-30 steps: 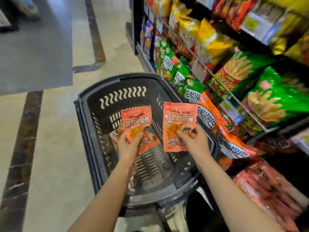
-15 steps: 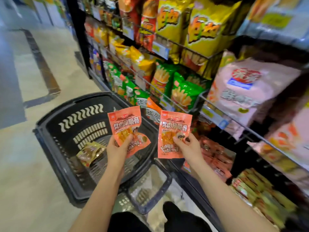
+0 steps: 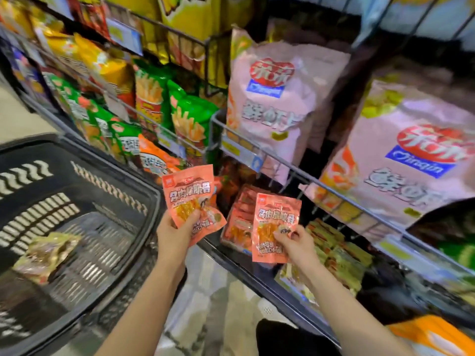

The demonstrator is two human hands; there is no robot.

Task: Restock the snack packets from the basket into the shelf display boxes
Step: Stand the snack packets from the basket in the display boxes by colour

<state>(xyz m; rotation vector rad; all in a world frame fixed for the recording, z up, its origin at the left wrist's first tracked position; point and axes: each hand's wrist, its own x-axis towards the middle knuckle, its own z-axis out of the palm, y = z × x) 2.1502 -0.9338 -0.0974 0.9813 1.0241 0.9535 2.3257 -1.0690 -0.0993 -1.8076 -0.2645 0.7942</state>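
My left hand (image 3: 177,233) grips a small bunch of orange snack packets (image 3: 191,194) beside the right rim of the black basket (image 3: 84,160). My right hand (image 3: 298,244) pinches a single orange snack packet (image 3: 275,217) just in front of a display box of matching orange packets (image 3: 237,222) on the low shelf. One greenish-brown packet (image 3: 46,255) lies on the basket's floor.
Yellow-green packets (image 3: 336,250) fill the box to the right of the orange ones. Big pink crisp bags (image 3: 272,98) hang above on a wire shelf (image 3: 334,188). Green and yellow bags (image 3: 185,111) line the shelves to the left. My dark shoe (image 3: 277,337) is on the floor below.
The view has swung right toward the shelf. Both hands with their orange packets moved from over the basket to the low shelf, the right hand nearing the orange display box.
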